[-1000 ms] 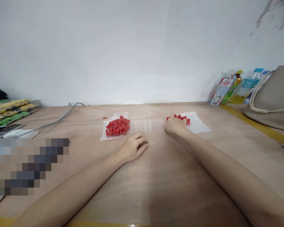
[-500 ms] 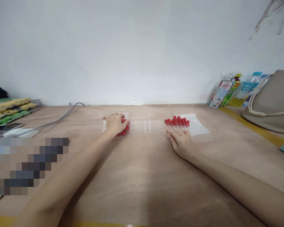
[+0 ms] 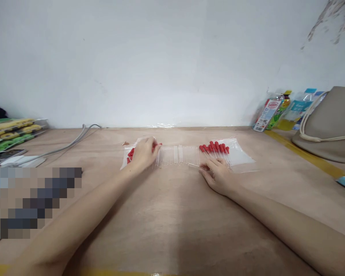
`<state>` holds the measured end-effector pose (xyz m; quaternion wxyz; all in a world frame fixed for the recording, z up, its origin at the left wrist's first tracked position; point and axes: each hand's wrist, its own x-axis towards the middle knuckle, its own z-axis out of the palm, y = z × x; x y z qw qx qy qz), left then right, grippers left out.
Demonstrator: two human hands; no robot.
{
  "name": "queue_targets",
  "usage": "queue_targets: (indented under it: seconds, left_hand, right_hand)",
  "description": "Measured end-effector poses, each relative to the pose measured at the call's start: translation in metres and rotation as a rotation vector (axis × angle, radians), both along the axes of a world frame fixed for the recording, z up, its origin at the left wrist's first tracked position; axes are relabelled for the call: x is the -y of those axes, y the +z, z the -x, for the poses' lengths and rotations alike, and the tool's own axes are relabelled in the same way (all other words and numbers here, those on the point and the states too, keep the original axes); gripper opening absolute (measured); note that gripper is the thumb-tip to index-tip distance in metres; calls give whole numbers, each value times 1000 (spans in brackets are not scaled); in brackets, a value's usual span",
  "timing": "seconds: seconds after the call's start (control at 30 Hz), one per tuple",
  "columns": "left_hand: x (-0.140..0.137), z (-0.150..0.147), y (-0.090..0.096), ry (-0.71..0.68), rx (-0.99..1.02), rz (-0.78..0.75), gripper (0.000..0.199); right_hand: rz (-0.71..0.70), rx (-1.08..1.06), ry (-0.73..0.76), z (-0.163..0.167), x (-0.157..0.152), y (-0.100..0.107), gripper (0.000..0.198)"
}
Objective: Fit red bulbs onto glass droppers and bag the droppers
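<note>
My left hand (image 3: 145, 153) is closed on a red rubber bulb (image 3: 160, 144), whose end pokes out past the fingertips. Beneath and beside that hand, more red rubber bulbs (image 3: 131, 152) lie on a clear plastic bag (image 3: 124, 163). My right hand (image 3: 217, 174) pinches a thin glass dropper tube (image 3: 193, 165), its free end pointing left. Between the hands, a row of clear glass tubes (image 3: 176, 154) lies side by side on the table. Just beyond my right hand, several droppers with red bulbs (image 3: 214, 147) rest on another plastic bag (image 3: 241, 153).
On the wooden table (image 3: 149, 222), bottles and a carton (image 3: 267, 115) stand at the right back beside a grey-beige bag (image 3: 330, 119). At left are packs of yellow and green rolls (image 3: 14, 132), a grey cable (image 3: 71, 143) and a phone (image 3: 10, 157). A white wall closes off the back.
My left hand has lifted off the loose bulbs and moved slightly right with one red bulb. My right hand has turned the glass tube so it sticks out leftward.
</note>
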<state>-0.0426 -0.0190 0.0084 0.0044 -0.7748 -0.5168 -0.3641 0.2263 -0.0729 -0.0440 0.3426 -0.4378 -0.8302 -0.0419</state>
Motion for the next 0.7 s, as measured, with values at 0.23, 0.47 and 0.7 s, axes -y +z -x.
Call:
queue_targets:
  seconds: [0.23, 0.47, 0.7]
  left_hand:
    - [58, -29, -37, -316, -102, 46, 23]
    - [58, -30, -39, -312, -40, 75, 16]
    - [59, -33, -40, -316, -38, 60, 14]
  right_hand:
    - [-68, 18, 76, 10, 8, 4, 24]
    - [-66, 40, 105, 18, 17, 12, 23]
    - [-25, 40, 146, 20, 13, 7, 21]
